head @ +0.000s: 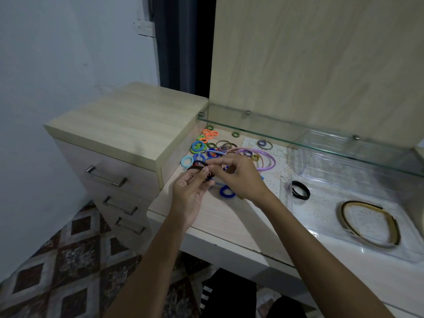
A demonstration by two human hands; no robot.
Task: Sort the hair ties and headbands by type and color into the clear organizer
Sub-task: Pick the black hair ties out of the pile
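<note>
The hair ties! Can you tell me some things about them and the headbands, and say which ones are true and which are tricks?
1. Both hands hold dark hair ties. True: the left hand and right hand pinch the dark hair ties above the desk.
2. The gold headband lies in the clear organizer. True.
3. The purple headband is in the organizer too. False: it lies on the desk in the pile of colourful ties.
4. The orange hair ties are nearest the person. False: they lie at the far back of the pile.
5. A black band lies in the organizer. True.
</note>
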